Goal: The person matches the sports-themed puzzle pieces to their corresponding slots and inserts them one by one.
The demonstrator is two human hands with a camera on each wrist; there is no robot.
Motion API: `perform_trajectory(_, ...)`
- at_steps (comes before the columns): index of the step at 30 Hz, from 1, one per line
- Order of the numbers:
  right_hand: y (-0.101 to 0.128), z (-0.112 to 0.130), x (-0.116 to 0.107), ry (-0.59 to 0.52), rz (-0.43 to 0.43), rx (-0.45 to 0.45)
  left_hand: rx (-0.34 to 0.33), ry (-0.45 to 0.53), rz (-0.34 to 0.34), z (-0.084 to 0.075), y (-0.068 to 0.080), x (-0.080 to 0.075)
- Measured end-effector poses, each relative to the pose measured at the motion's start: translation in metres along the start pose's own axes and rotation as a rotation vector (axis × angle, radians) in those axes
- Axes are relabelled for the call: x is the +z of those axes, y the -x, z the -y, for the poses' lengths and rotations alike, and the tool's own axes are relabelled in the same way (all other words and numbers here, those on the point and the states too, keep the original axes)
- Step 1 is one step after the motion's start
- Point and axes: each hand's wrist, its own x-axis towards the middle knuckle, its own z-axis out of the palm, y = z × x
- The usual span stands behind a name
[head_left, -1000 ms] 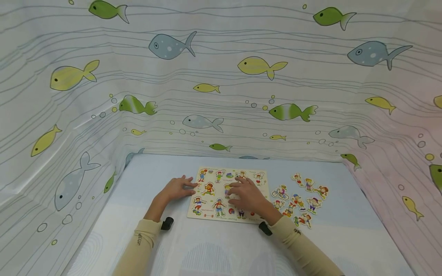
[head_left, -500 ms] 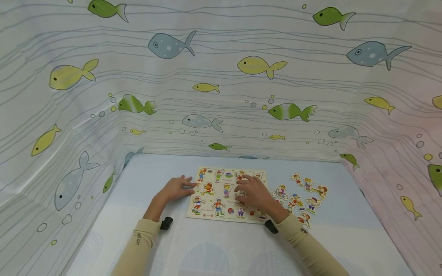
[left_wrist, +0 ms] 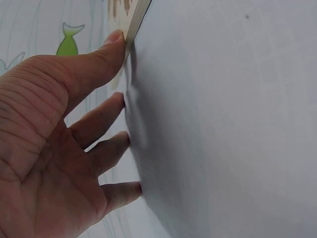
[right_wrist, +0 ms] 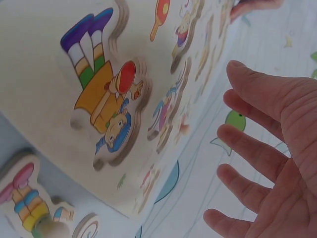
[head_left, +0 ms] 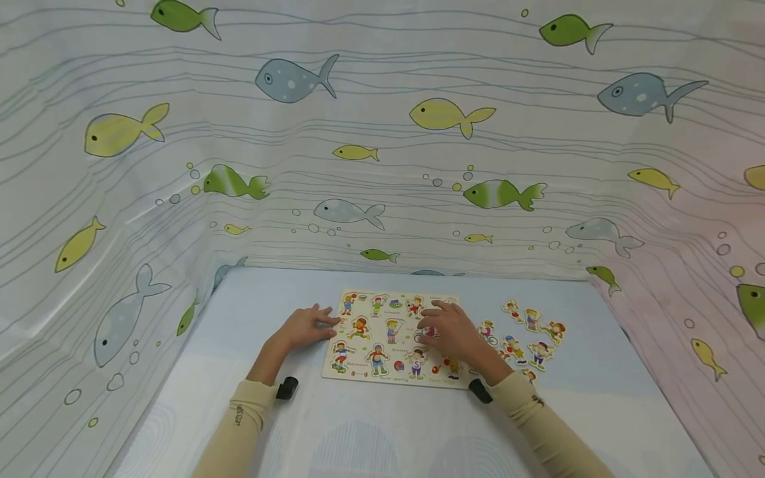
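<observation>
A cream puzzle board (head_left: 376, 332) with cut-out sports figures lies flat on the table. My left hand (head_left: 307, 326) rests at its left edge with fingers spread. In the left wrist view, the left thumb (left_wrist: 101, 62) touches the board's side while the other fingertips meet the table. Over the board's right part hovers my right hand (head_left: 449, 328), fingers apart and nothing between them, hiding some figures below. The right wrist view shows that hand (right_wrist: 292, 144) beside the board's recessed girl figure with a red paddle (right_wrist: 106, 106), its palm bare.
Several loose wooden figure pieces, such as a boy in a purple cap (head_left: 540, 355) and a girl (head_left: 556, 330), lie right of the board; my right forearm covers some. Fish-printed sheeting (head_left: 382, 226) rises behind the pale blue table (head_left: 287, 289) and along both sides.
My right hand has slid rightward across the board, from its middle to its right part, uncovering the figures in the centre and lower row. My left hand stays at the left edge.
</observation>
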Motion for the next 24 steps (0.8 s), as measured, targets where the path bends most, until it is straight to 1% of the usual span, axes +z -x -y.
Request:
perform_trajectory(7, 0.003, -0.006, -0.006, 0.002, -0.001, 0.040, -0.005, 0.009, -0.007, -0.002, 0.002, 0.000)
perform_trajectory(10, 0.004, -0.011, -0.007, 0.012, -0.009, 0.038, -0.015, 0.014, -0.003, -0.003, 0.002, -0.001)
perform_trajectory(14, 0.007, -0.016, -0.010, 0.014, -0.032, 0.025, -0.012, 0.014, -0.001, -0.003, 0.002, 0.000)
perform_trajectory(16, 0.009, -0.017, -0.011, 0.012, -0.035, 0.032, -0.012, 0.015, -0.004, -0.003, 0.002, 0.000)
perform_trajectory(21, 0.012, -0.022, -0.016, 0.015, -0.018, 0.063, -0.021, 0.018, -0.006, -0.003, 0.002, 0.000)
perform_trajectory(24, 0.014, -0.028, -0.017, 0.039, -0.019, 0.065, -0.021, 0.013, -0.007, -0.002, 0.002, 0.001)
